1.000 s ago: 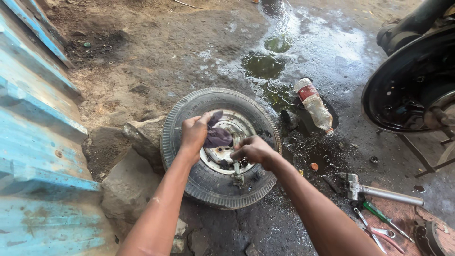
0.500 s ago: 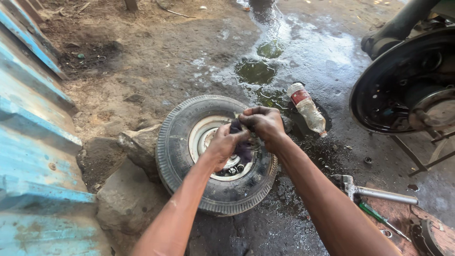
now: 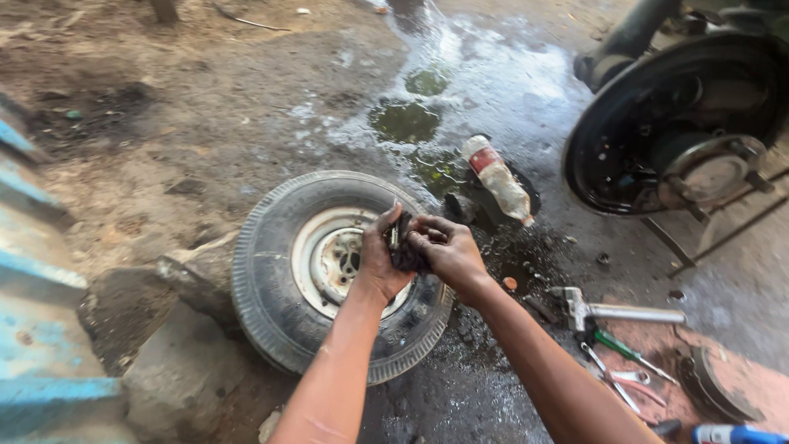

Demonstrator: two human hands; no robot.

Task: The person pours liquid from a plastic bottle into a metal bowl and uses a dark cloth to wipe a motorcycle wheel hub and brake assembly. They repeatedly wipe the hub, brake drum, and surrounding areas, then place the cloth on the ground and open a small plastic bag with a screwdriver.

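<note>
- I'm looking down thru the head cam at two bare arms reaching fwd over a small wheel (image 3: 329,279) that's lying flat on wet, oily ground; its tyre is black w/ a pale metal rim at the centre.
- The left hand (image 3: 380,261) is gripping a dark, greasy rag (image 3: 403,247) from the left side; thumb and fingers are curling round it.
- The right hand (image 3: 448,251) is clutching the same rag from the right; fingers are bent tight onto it; both hands are meeting over the wheel's right half, just above the rim.
- The rag is sitting bunched btwn the two palms; I can't tell whether anything is wrapped inside it.
- A grey rock (image 3: 193,275) is touching the wheel's left edge; blue painted metal (image 3: 37,329) is filling the far left.
- A clear plastic bottle w/ a red label (image 3: 497,179) is lying tilted beyond the wheel, near a greenish puddle (image 3: 404,121).
- A vehicle's bare brake hub (image 3: 682,131) is showing at upper right, well apart from the hands.
- A metal hammer (image 3: 612,311), a green-handled screwdriver (image 3: 629,352) and pliers (image 3: 616,382) are lying on the ground at lower right, near the right forearm.
</note>
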